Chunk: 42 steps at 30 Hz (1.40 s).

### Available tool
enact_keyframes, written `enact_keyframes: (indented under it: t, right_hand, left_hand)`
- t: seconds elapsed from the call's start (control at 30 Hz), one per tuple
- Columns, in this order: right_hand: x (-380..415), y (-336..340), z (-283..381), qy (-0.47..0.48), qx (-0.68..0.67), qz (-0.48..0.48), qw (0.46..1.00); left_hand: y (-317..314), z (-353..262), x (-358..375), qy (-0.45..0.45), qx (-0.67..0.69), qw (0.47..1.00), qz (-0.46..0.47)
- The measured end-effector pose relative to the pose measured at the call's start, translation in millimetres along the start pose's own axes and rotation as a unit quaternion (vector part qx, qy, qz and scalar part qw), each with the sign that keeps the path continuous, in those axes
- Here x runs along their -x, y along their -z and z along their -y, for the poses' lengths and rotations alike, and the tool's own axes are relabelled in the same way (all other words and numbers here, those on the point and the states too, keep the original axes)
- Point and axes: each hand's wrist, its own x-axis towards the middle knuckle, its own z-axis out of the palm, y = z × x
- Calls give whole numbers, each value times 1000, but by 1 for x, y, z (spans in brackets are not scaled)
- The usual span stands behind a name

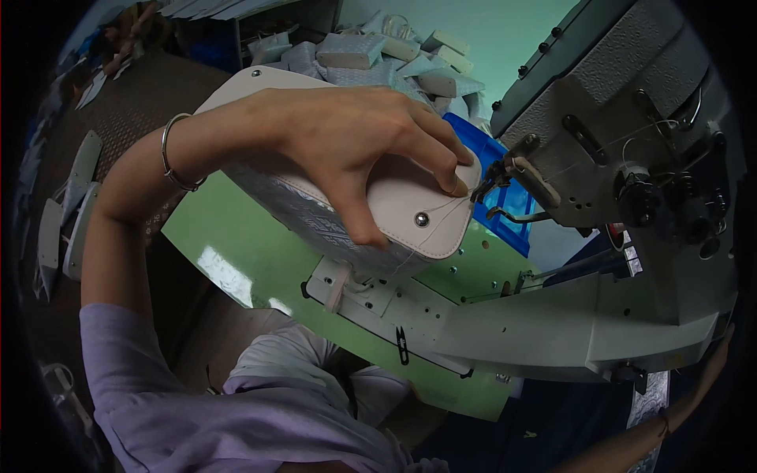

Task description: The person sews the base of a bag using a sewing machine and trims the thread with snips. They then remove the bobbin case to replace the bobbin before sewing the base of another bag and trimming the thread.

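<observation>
My left hand (347,142) is spread over the pale pink base of a handbag (441,236), thumb on the near side and fingertips by the far corner, gripping it. The base has stitching along its rim and round metal studs; its sides look silvery and wrapped. A sewing machine's needle and presser foot (490,180) meet the base's edge beside my fingertips. Loose thread runs from there across the base. My right hand (719,351) reaches to the machine's far right side, its fingers hidden in the dark edge of the view.
Small black thread snips (402,345) lie on the machine bed. A green table (213,229) surrounds it, with a blue plastic basket (512,213) behind. Several wrapped bags (355,55) are piled at the back. More pale pieces (71,213) lie at left. Another person (134,31) is far left.
</observation>
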Motion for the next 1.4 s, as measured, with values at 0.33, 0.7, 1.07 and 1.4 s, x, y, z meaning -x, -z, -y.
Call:
enact_keyframes:
  t: [0.33,0.7,1.07,1.4]
  right_hand:
    - [14,-9,-3,-28,31,-28,999]
    - [19,-11,-17,-60,54,-50,995]
    - [48,6,-21,-87,114,-126,982]
    - [445,-162,119,-92,-213,408,883]
  left_hand:
    - [-17,-23,25,41,-70,992,-101]
    - [-67,-60,25,171,-98,957,-213]
    - [-83,-63,32,168,-30,954,-248]
    - [-91,-67,32,200,2,935,-294]
